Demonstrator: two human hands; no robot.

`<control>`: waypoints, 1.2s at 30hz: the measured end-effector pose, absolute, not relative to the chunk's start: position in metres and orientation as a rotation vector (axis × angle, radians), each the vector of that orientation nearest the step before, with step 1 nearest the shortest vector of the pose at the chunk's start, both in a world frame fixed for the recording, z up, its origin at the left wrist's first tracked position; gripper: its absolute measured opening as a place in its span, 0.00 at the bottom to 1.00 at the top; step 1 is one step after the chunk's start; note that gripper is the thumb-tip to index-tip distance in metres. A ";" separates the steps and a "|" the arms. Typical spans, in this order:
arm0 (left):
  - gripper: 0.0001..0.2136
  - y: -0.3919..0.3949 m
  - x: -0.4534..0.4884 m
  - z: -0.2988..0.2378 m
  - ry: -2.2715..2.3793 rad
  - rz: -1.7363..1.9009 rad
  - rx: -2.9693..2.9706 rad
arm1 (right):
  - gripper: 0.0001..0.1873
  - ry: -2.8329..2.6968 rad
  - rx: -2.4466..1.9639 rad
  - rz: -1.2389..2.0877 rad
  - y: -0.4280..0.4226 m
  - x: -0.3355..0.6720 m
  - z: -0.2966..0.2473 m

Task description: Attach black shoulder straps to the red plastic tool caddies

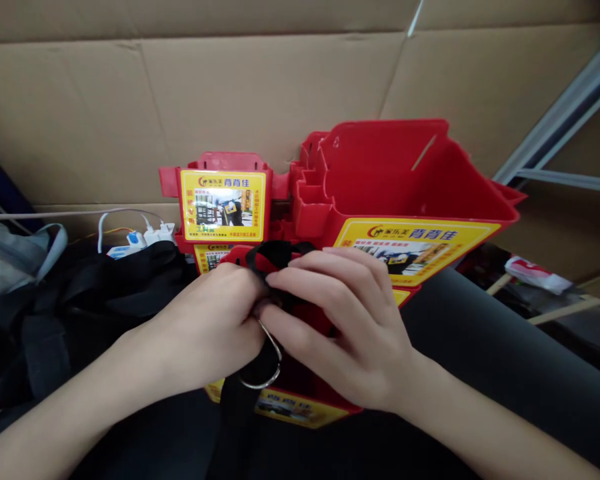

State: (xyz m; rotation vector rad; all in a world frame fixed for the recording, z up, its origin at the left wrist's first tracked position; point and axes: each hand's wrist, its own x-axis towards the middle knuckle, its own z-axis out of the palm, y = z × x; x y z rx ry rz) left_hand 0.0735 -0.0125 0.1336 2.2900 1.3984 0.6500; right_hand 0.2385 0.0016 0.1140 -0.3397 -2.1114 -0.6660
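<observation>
My left hand (205, 327) is closed around a black webbing strap (243, 407). A silver metal ring (275, 363) hangs on the strap just below its fingers. My right hand (350, 320) pinches the same strap from the other side, and the fingertips of both hands meet. Behind and under the hands is a red plastic tool box (325, 400) with a yellow label, partly covered by them. Whether the strap passes through a slot in that box is hidden by the fingers.
More red tool boxes (390, 167) with yellow labels stand behind, against a cardboard wall (275, 93). Black straps (100, 300) lie heaped at the left, beside white plugs (155, 233) and cables. A metal frame (565, 120) rises at the right. The black surface (505, 360) runs beneath.
</observation>
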 end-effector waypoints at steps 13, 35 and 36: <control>0.22 -0.004 -0.006 0.167 1.456 0.311 2.619 | 0.10 -1.807 -0.860 -0.530 0.013 0.274 0.149; 0.13 -0.015 0.060 0.138 1.351 0.548 2.237 | 0.23 -2.432 -0.496 -0.315 -0.004 0.244 0.123; 0.12 -0.015 0.062 0.138 1.317 0.515 2.251 | 0.17 -2.445 -0.513 -0.315 -0.003 0.244 0.123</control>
